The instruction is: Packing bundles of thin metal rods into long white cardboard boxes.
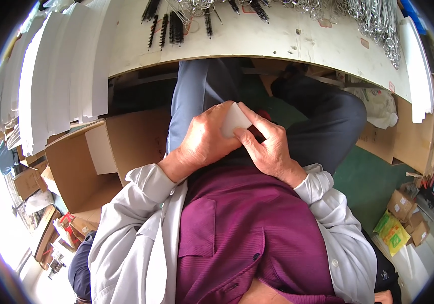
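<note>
In front of my chest, over my lap, both hands meet on a small white piece [236, 120] that looks like folded card or a small flat box. My left hand [208, 133] wraps its left side, with the fingers closed behind it. From the other side my right hand [268, 147] pinches it, its thumb on the near face and the index finger along the upper right edge. The lower part of the piece is hidden by my fingers, so its full shape cannot be made out.
Beyond my knees, a white table [257, 43] bears black bristle brushes [175, 29] and many wire loops [376, 25]. Tall white card stacks [55, 76] stand at the left, above an open cardboard box [82, 167]. Far right are a yellow-green bag [392, 233] and small cartons [402, 204].
</note>
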{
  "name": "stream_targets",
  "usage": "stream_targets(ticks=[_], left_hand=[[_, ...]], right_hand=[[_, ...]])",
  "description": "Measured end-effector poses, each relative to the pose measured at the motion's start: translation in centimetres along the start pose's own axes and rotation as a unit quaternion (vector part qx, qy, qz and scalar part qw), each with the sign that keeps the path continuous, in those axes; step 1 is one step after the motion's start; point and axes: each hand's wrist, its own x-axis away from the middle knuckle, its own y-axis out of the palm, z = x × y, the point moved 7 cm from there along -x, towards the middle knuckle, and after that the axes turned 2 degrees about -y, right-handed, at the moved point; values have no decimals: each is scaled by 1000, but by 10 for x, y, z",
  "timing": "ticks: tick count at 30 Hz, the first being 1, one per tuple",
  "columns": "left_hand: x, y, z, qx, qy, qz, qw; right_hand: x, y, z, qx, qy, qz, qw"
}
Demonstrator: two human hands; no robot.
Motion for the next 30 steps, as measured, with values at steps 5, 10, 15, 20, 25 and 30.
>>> stream_targets(ticks=[5,10,15,20,25,30], left_hand=[[-2,-6,5,-15,2,14,1000],[-2,-7,10,-5,-23,-20,1000],[20,-44,16,-88,-18,-30,995],[-4,-115,-4,-191,-45,106,975],[-69,-190,-32,-331,-168,164,914],[-140,-217,-46,-428,-187,157,870]], right_hand=[[-5,5,-1,-17,-4,8,1000],[-12,-5,14,-119,108,62,985],[-36,-23,8,-170,101,76,977],[-73,-32,-29,71,-94,71,990],[-96,-37,-45,167,-188,89,964],[-109,-37,-35,201,-193,97,956]])
